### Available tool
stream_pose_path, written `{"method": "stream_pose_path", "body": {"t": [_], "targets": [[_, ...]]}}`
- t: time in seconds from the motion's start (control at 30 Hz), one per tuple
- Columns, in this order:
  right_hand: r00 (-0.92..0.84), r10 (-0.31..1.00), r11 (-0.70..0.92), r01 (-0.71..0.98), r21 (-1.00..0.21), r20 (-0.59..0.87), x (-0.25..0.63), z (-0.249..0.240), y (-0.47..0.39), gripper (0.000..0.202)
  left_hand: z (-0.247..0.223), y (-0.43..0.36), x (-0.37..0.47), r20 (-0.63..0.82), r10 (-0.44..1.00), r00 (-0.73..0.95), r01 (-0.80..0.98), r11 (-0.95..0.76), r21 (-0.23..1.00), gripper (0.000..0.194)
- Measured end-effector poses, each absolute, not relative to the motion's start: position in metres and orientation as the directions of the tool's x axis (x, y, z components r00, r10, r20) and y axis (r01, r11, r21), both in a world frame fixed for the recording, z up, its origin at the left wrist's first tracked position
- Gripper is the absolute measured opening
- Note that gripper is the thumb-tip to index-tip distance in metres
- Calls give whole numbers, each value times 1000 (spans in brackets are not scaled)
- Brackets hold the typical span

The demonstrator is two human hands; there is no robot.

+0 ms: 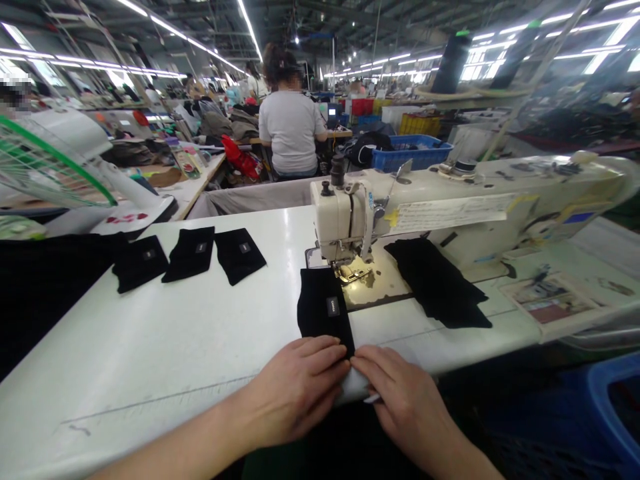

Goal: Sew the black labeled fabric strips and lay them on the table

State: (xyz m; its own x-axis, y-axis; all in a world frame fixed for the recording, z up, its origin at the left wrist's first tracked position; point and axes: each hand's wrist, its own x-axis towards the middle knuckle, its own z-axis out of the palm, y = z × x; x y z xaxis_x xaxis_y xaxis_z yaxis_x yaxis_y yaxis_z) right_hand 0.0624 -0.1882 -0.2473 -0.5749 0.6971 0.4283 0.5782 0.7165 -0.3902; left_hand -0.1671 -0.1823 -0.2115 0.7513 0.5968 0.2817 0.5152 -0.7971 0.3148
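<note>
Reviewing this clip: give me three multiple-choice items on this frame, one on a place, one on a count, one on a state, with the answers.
1. Where does the labelled black fabric piece that both hands touch lie?
A. in front of the sewing machine's presser foot
B. in the blue crate
C. on the fan

2. How many small black pieces lie in a row at the table's left?
A. one
B. three
C. five

3. How are the hands?
A. both lifted in the air
B. both flat, fingertips at the piece's near edge
C. one holding scissors

Answers: 1 A, it lies just before the needle plate; 2 B, three lie side by side; 3 B, the left hand and right hand press down, holding nothing.
</note>
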Motion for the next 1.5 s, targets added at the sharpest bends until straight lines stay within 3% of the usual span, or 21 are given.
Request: {"method": "stream_pose_path", "body": {"t": [0.27,0.73,1.03,1.2,1.5], "targets": [[-564,713,698,625,-350,417,56,-242,-171,52,-213,-161,-170,259,604,754,534,-793,293,30],[-346,719,568,792,-222,603,98,-215,-153,34,-215,-123,-179,282,613,738,549,-789,276,26],[-194,767,338,932,-128,612,125,-211,-149,24,-217,-101,-184,298,618,727,563,-786,256,28],[-182,790,240,971,-22,585,140,-215,-142,36,-218,-90,-187,314,618,721,568,-787,243,27],[-172,822,253,964,-79,542,145,-215,-139,41,-217,-68,-191,316,619,719,579,-785,220,29]]}}
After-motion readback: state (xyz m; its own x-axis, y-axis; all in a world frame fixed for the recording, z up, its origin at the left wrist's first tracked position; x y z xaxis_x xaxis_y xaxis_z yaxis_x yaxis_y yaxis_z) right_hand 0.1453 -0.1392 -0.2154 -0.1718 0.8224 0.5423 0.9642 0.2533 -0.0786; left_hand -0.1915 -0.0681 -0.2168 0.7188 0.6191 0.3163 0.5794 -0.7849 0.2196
